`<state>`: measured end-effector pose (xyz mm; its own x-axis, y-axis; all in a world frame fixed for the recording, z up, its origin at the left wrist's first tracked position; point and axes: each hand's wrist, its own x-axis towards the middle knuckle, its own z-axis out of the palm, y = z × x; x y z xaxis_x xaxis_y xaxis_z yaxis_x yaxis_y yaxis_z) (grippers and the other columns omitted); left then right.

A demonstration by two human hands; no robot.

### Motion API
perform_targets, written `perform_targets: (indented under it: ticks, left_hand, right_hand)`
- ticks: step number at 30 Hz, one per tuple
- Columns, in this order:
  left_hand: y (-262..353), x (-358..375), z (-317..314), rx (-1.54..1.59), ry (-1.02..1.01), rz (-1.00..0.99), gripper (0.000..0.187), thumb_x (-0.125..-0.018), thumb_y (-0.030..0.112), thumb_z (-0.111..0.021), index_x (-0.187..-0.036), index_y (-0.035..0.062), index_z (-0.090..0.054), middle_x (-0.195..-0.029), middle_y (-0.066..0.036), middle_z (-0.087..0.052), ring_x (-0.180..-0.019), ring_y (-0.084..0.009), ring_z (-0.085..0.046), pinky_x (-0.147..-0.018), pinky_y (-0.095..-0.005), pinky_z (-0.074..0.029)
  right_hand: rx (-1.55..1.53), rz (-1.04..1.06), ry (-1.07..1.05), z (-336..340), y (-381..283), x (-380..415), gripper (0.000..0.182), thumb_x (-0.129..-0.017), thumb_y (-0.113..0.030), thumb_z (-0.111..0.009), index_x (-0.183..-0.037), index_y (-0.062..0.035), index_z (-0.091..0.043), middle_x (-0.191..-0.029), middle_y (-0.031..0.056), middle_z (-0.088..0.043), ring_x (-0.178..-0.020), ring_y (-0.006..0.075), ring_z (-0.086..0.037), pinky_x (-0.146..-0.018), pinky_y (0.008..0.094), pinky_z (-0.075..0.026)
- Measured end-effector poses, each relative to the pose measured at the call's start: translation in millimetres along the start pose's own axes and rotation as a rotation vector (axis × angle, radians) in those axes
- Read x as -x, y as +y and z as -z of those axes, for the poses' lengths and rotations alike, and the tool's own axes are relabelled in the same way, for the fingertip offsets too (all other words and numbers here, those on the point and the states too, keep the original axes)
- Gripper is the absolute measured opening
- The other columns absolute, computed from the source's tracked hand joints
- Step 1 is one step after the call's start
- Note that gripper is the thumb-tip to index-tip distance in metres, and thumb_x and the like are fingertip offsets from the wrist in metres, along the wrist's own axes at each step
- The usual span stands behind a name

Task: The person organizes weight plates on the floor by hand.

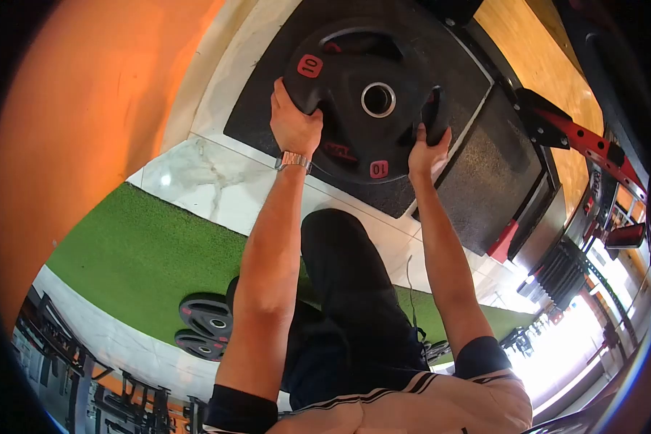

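A large black weight plate (401,134) with red "10" labels and a metal-ringed centre hole fills the top middle of the head view, over a dark rubber mat. My left hand (295,124), with a metal watch on its wrist, grips the plate's left rim, fingers wrapped round the grip beside a cut-out. On the opposite side my right hand (428,150) holds the right grip, its thumb at the slot and the other fingers hidden under the rim. Both arms reach forward from my body, one on each side of my knee.
Dark rubber mats (257,108) lie on white marble tiles (210,173), with green turf (137,246) behind. Several more weight plates (208,318) rest on the turf. An orange wall (87,123) stands at left. A red and black rack frame (593,141) rises at right.
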<state>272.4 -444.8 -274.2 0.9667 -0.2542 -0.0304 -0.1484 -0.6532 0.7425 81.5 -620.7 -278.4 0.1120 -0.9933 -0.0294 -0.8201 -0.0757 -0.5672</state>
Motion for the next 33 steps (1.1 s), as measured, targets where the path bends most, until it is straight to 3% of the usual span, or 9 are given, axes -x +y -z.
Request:
perform_targets:
  ticks: [6,10,14,18,21,24,27,33]
  left_hand:
    - [3,-1,2,-0.017,-0.03,0.009,0.083,-0.066,0.009,-0.081,-0.139,0.0042,-0.042,-0.122,-0.023,-0.06,-0.106,-0.0469,-0.064,-0.09,-0.0519,-0.057]
    - [0,1,0,0.011,-0.046,0.068,0.08,-0.067,0.012,-0.082,-0.137,0.0046,-0.045,-0.125,-0.024,-0.062,-0.113,-0.0469,-0.061,-0.096,-0.0527,-0.053]
    - [-2,-3,-1,0.004,-0.007,0.048,0.081,-0.067,0.013,-0.083,-0.138,0.0038,-0.045,-0.126,-0.024,-0.062,-0.115,-0.0463,-0.061,-0.096,-0.0524,-0.053]
    - [-4,2,-4,-0.049,0.017,-0.029,0.084,-0.068,0.012,-0.082,-0.141,0.0044,-0.041,-0.124,-0.023,-0.06,-0.107,-0.0475,-0.064,-0.09,-0.0534,-0.057]
    - [-4,1,-2,-0.025,-0.008,-0.007,0.085,-0.068,0.013,-0.082,-0.141,0.0047,-0.041,-0.125,-0.024,-0.06,-0.109,-0.0472,-0.063,-0.091,-0.053,-0.056]
    - [-8,1,-1,0.039,0.0,-0.024,0.086,-0.066,0.016,-0.086,-0.141,0.0038,-0.044,-0.131,-0.025,-0.06,-0.12,-0.0439,-0.06,-0.102,-0.0495,-0.051]
    - [-16,2,-1,0.061,0.027,-0.109,0.086,-0.068,0.017,-0.086,-0.142,0.0015,-0.044,-0.129,-0.026,-0.062,-0.117,-0.0444,-0.062,-0.101,-0.0484,-0.051]
    - [-27,38,6,0.136,0.052,-0.081,0.083,-0.078,0.022,-0.084,-0.145,-0.0043,-0.043,-0.123,-0.029,-0.067,-0.11,-0.0445,-0.067,-0.094,-0.0452,-0.056]
  right_hand:
    - [-0.033,-0.017,0.026,-3,1,-2,0.067,-0.085,-0.024,-0.082,-0.14,0.0015,-0.055,-0.125,0.0225,-0.069,-0.113,0.0354,-0.068,-0.099,0.0413,-0.051]
    - [-0.044,0.009,0.04,-8,12,-3,0.066,-0.084,-0.022,-0.082,-0.139,0.0013,-0.055,-0.124,0.0221,-0.07,-0.112,0.0351,-0.069,-0.099,0.0411,-0.052]
    - [-0.049,0.075,0.042,-10,14,-4,0.067,-0.085,-0.025,-0.08,-0.139,0.0045,-0.052,-0.119,0.0306,-0.068,-0.108,0.0471,-0.067,-0.094,0.0493,-0.054]
    - [0.054,0.083,0.046,-6,5,0,0.07,-0.086,-0.026,-0.078,-0.141,0.0061,-0.049,-0.12,0.0315,-0.067,-0.109,0.049,-0.066,-0.096,0.051,-0.052]
    - [0.028,0.095,0.021,-6,5,-2,0.069,-0.086,-0.026,-0.078,-0.14,0.0066,-0.049,-0.119,0.0315,-0.067,-0.11,0.0489,-0.065,-0.095,0.0516,-0.052]
    - [0.027,0.07,-0.007,-4,2,-2,0.069,-0.087,-0.026,-0.077,-0.14,0.006,-0.048,-0.119,0.0311,-0.067,-0.11,0.0488,-0.065,-0.095,0.0524,-0.052]
    - [0.032,0.074,-0.009,-7,5,-3,0.07,-0.087,-0.025,-0.077,-0.142,0.0048,-0.046,-0.121,0.0308,-0.066,-0.11,0.0486,-0.065,-0.095,0.0531,-0.051]
    - [0.081,0.064,-0.03,-4,0,-2,0.07,-0.088,-0.026,-0.075,-0.143,0.0051,-0.045,-0.126,0.0305,-0.064,-0.115,0.0482,-0.063,-0.098,0.0532,-0.05]
